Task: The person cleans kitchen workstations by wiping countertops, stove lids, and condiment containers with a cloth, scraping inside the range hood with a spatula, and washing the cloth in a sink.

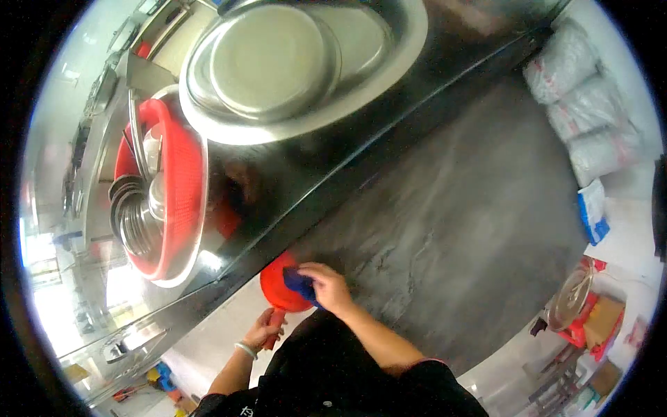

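A red round pan-like utensil [273, 290] is held low in front of my body, beside the counter's edge. My left hand [265, 329], with a pale bracelet at the wrist, is closed around its red handle. In my right hand [326, 286] is a dark blue cloth [300, 283], pressed against the red utensil's inner side. The cloth covers part of the utensil.
On the dark counter [292, 174] are a large metal tray [278, 132] with metal dishes and a red basket [182, 187] of metal utensils. Plastic-wrapped bundles [577, 90] line the right wall. A red crate with a cardboard box [603, 321] sits lower right.
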The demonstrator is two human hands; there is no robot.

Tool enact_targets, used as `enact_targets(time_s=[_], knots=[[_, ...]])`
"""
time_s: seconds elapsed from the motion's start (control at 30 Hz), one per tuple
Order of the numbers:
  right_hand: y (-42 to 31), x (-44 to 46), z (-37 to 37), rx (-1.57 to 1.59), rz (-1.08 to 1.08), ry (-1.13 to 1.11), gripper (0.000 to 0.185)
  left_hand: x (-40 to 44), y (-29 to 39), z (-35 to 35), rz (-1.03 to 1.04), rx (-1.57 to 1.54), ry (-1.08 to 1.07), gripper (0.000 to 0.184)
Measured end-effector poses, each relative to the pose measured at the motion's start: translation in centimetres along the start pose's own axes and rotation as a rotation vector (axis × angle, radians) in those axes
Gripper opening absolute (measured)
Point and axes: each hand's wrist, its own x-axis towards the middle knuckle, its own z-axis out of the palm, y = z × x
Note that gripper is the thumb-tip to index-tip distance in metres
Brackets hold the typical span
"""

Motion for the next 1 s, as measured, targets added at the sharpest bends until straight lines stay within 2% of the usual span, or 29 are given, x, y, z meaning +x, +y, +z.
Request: enact_targets(time_s=[0.07,0.1,0.17,0.2,0.23,0.27,0.3,0.33,0.37,0.4,0.43,0.47,0.5,0.53,0.6,0.67,0.7,0.73,0.77,0.83,0.87,0.9,0.97,1.0], knots=[[-4.1,0.7,-7.7,0.123,0.150,0.234,0.053,-0.2,-1.2,-1.1,-0.023,-0.033,-0.025,0.062],[-6.4,1.4,-12.0,0.184,0.327,0.419,0.057,-0.5,-1.2,-1.0,-0.002,-0.037,-0.045,0.062],[-7.5,3.8,-21.7,0.437,0.061,0.803,0.059,-1.2,-0.9,-1.1,-0.068,-0.100,-0.032,0.067],[-9.7,5.9,-25.9,0.581,0.003,0.965,0.049,-0.8,-1.8,-1.5,-0.053,-0.119,-0.042,0.064],[-12.7,8.4,-30.1,0.600,-0.095,0.932,0.045,-0.4,-2.7,-2.1,-0.058,-0.124,-0.055,0.063],[-13.7,11.4,-34.0,0.442,-0.140,1.054,0.047,0.1,-3.0,-2.5,-0.063,-0.128,-0.065,0.062],[-14.4,14.6,-37.7,0.432,-0.180,1.043,0.050,0.0,-2.4,-2.3,-0.079,-0.127,-0.056,0.062],[-14.8,17.8,-41.1,0.360,-0.164,1.051,0.053,0.0,-1.8,-2.3,-0.099,-0.125,-0.041,0.062],[-14.3,21.2,-43.8,0.328,-0.144,0.991,0.053,0.4,-2.9,-3.0,-0.057,-0.121,-0.102,0.051],[-14.0,24.5,-45.1,0.306,-0.074,0.928,0.054,0.2,-2.4,-2.6,-0.086,-0.111,-0.070,0.048],[-11.5,28.1,-46.8,0.228,0.029,0.905,0.057,0.6,-2.5,-2.9,-0.134,-0.108,-0.077,0.057],[-10.5,31.8,-46.6,0.240,0.062,0.897,0.057,-1.0,-2.5,-3.2,-0.175,-0.108,-0.061,0.062],[-7.9,31.0,-46.1,-0.570,0.216,0.907,0.047,-2.4,-2.5,-3.4,-0.215,-0.107,-0.045,0.068],[-6.9,31.2,-45.8,-1.367,0.293,0.756,0.041,-1.7,-0.5,-2.6,-0.164,-0.108,-0.014,0.069],[-8.8,32.2,-44.0,-1.213,0.214,0.933,0.034,0.6,-2.0,-2.0,-0.114,-0.145,-0.065,0.071],[-8.1,31.5,-41.4,-1.240,0.212,0.869,0.030,-0.1,-2.0,-2.4,-0.029,-0.249,-0.058,0.068],[-8.1,31.0,-39.3,-1.222,0.194,0.840,0.025,-0.4,-0.9,-1.7,-0.124,-0.222,-0.021,0.064],[-9.4,29.1,-35.2,-1.166,0.138,0.861,0.018,-0.1,-1.3,-2.2,-0.128,-0.213,-0.018,0.064],[-9.1,26.9,-31.1,-1.177,-0.012,0.887,0.018,0.6,-2.4,-2.6,-0.088,-0.174,-0.031,0.063],[-9.9,22.0,-22.3,-0.915,-0.135,0.867,0.024,0.0,-2.4,-2.2,-0.034,-0.173,-0.053,0.061],[-10.2,19.3,-17.8,-0.993,-0.143,0.765,0.025,-0.2,-2.4,-2.3,-0.038,-0.154,-0.072,0.060],[-9.7,16.4,-13.2,-0.903,-0.253,0.662,0.028,-0.4,-3.0,-2.6,-0.029,-0.174,-0.071,0.059],[-9.4,11.2,-4.4,-0.871,-0.370,0.531,0.022,-1.6,-3.2,-2.4,-0.007,-0.217,-0.066,0.058],[-10.4,8.3,-1.4,-0.786,-0.387,0.336,0.025,-2.7,-2.9,-1.8,0.004,-0.244,-0.058,0.057]])
